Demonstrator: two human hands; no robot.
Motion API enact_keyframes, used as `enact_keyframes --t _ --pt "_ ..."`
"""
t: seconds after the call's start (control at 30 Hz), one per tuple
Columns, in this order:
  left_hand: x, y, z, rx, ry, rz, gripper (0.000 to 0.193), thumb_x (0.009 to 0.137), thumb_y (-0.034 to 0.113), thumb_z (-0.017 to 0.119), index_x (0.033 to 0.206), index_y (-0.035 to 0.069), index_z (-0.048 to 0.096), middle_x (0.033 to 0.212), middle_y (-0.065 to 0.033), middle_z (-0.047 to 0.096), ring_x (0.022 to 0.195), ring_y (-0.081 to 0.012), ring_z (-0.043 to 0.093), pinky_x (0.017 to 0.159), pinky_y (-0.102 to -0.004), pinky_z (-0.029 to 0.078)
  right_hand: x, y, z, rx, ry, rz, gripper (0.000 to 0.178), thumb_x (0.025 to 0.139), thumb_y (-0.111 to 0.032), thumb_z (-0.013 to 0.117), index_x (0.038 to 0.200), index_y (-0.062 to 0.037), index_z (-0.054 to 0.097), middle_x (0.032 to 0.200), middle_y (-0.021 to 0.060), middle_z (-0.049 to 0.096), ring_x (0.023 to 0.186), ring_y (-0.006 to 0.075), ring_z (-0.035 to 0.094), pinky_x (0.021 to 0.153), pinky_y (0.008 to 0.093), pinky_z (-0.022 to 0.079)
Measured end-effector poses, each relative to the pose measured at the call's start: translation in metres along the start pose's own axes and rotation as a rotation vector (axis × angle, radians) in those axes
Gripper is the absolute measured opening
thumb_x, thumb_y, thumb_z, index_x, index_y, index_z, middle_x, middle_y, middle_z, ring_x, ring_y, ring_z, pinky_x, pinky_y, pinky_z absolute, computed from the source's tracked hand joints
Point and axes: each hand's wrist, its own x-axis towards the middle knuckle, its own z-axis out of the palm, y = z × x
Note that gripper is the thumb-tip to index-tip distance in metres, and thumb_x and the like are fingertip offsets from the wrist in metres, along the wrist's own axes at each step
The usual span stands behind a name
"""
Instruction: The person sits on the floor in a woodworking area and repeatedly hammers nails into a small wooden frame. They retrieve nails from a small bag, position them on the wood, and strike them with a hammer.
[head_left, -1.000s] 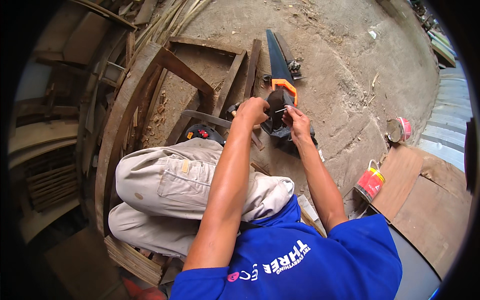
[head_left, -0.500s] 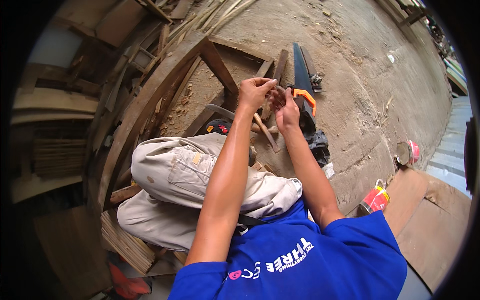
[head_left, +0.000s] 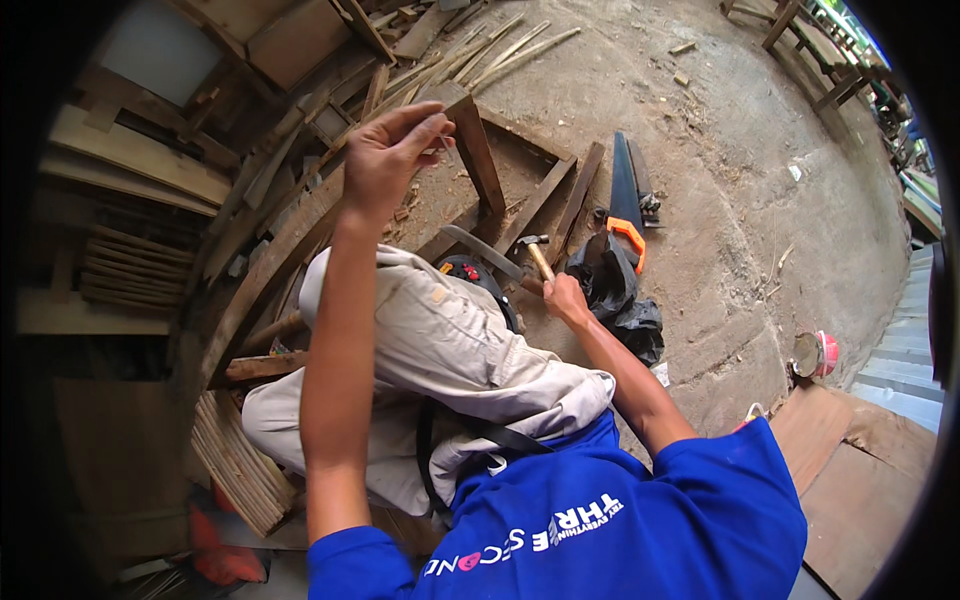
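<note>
My left hand (head_left: 388, 162) is raised over the corner of a brown wooden frame (head_left: 478, 150). Its thumb and fingers pinch a thin, nail-like piece, too small to make out surely. Down by my knee, my right hand (head_left: 567, 298) is closed round the wooden handle of a hammer (head_left: 541, 262), its metal head pointing away from me. Just left of the hammer lies a machete-like blade (head_left: 480, 248), its handle end near my right hand. Crumpled black plastic (head_left: 605, 275) sits right beside that hand.
A handsaw (head_left: 624, 185) with an orange handle lies on the dusty floor beyond the black plastic. Stacked boards (head_left: 140, 160) and sticks crowd the left side. A pink-and-grey can (head_left: 818, 354) stands at the right near flat wooden sheets (head_left: 870, 490). Wood shavings litter the floor by the frame.
My hands were close together over the hammer and have parted. The left has moved left and up to the frame; the right has come down and taken hold of the hammer.
</note>
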Motion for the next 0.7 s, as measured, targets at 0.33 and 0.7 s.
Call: enact_keyframes --t 0.33,0.7 --pt "0.022 0.048 -0.05 -0.091 0.156 0.27 0.03 0.098 0.011 0.065 0.126 0.001 0.061 0.108 -0.0122 0.074 0.092 -0.0149 0.072 0.073 -0.0249 0.059 -0.033 -0.036 -0.141 0.785 0.064 0.032 0.03 0.092 -0.032 0.074 0.085 -0.0037 0.065 0.061 -0.001 0.056 0.045 0.0091 0.05 0.039 0.0255 0.035" --pt "0.064 -0.026 -0.042 -0.092 0.116 0.222 0.032 0.101 0.009 0.058 0.131 -0.003 0.058 0.108 -0.0126 0.074 0.087 -0.0159 0.072 0.068 -0.0262 0.058 -0.104 -0.173 -0.326 1.057 0.493 -0.366 0.038 0.107 -0.027 0.051 0.127 0.0048 0.056 0.079 0.0007 0.053 0.059 0.0046 0.047 0.046 0.0187 0.041"
